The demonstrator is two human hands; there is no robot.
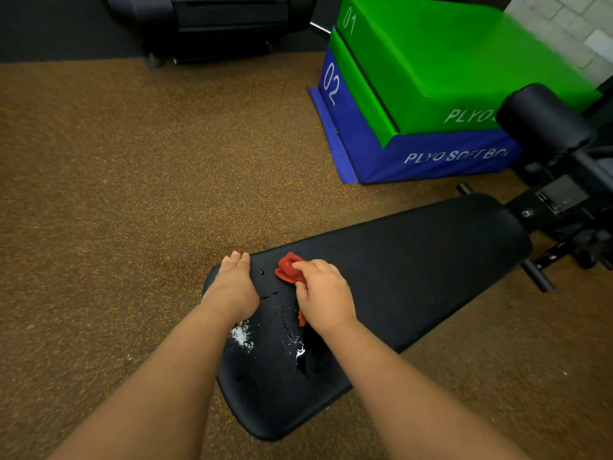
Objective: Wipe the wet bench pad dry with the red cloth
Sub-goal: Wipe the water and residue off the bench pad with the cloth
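Note:
The black bench pad (414, 260) runs from the lower middle toward the upper right. Water drops and a small puddle (295, 343) glisten on its near end, between my two forearms. My right hand (326, 295) presses a bunched red cloth (288, 268) onto the pad just beyond the wet patch; part of the cloth is hidden under my palm. My left hand (232, 287) rests flat along the pad's left edge with its fingers stretched together, holding nothing. A white foamy spot (241, 336) sits by my left wrist.
Speckled brown rubber floor (132, 194) surrounds the bench. A green box stacked on a blue plyo soft box (431, 94) stands at the upper right. The bench's black frame and roller pad (547, 127) are at the far right. Dark equipment (215, 24) sits at the top.

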